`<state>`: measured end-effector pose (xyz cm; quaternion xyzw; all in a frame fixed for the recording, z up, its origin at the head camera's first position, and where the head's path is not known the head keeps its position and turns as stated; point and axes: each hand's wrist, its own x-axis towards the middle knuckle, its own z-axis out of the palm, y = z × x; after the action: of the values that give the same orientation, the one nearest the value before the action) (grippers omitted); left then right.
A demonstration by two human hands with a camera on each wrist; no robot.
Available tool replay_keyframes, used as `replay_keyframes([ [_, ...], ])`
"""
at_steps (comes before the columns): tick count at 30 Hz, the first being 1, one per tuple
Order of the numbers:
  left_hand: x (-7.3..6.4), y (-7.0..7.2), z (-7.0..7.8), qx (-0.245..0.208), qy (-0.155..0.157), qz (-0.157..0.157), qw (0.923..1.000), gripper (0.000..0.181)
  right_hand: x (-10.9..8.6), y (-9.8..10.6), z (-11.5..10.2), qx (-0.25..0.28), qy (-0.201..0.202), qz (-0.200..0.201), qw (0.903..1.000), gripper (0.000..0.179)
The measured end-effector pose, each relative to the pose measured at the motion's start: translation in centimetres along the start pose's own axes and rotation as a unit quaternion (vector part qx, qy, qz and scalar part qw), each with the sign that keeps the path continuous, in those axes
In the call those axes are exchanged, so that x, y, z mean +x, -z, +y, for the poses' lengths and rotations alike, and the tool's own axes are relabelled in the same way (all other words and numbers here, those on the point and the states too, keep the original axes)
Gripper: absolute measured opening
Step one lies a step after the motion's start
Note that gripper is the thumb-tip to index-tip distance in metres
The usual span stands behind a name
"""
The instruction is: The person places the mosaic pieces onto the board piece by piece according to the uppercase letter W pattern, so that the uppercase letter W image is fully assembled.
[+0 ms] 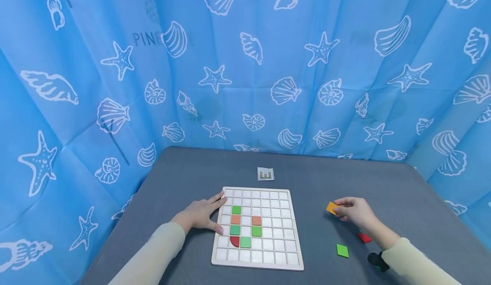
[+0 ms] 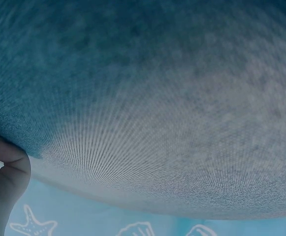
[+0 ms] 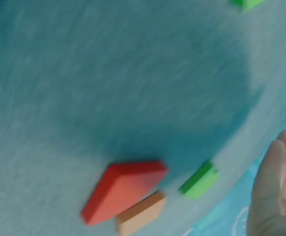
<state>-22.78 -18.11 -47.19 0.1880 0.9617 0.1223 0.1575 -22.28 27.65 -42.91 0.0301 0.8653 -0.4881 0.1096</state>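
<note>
My left hand rests at the left edge of a white grid board, fingers spread along the rim. In the left wrist view only part of that hand shows. Out over the grey table, right of the board, my right hand pinches an orange square tile between thumb and fingers. Square tiles sit in the board's cells, among them a green tile, a salmon tile and a mint tile. Beside the mint one lies a red quarter-round piece.
Behind the board lies a small patterned card. Loose on the grey table at right are a green tile and a red piece. The right wrist view shows a tan tile against the red piece. A blue shell-print curtain hangs behind.
</note>
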Motion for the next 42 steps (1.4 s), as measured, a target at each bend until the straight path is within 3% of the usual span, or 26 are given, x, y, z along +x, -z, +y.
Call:
replay_keyframes([
  [4,-0.1,0.1,0.0,0.002,0.0,-0.001,1.0,0.102,-0.6,-0.5,-0.8,0.063,-0.023,-0.017,0.9976,0.03],
  [7,-0.1,0.2,0.1,0.002,-0.001,-0.003,1.0,0.102,-1.0,-0.9,-1.4,0.078,-0.027,-0.025,0.9963,0.031],
  [17,-0.4,0.7,0.4,0.0,-0.001,-0.003,1.0,0.102,-1.3,-3.0,-3.1,0.071,-0.038,-0.029,0.9964,0.03],
  [24,-0.4,0.7,0.5,0.002,0.006,-0.008,0.9999,0.102,-1.5,-4.2,-3.2,0.081,-0.025,-0.058,0.9947,0.027],
  [31,-0.3,0.7,0.5,0.003,0.006,-0.007,1.0,0.103,-1.7,-5.6,-3.5,0.074,-0.026,-0.061,0.995,0.024],
  [42,0.0,0.4,0.2,0.006,0.01,-0.005,0.9999,0.103,-2.1,-7.2,-3.9,0.051,-0.017,-0.102,0.9934,0.022],
])
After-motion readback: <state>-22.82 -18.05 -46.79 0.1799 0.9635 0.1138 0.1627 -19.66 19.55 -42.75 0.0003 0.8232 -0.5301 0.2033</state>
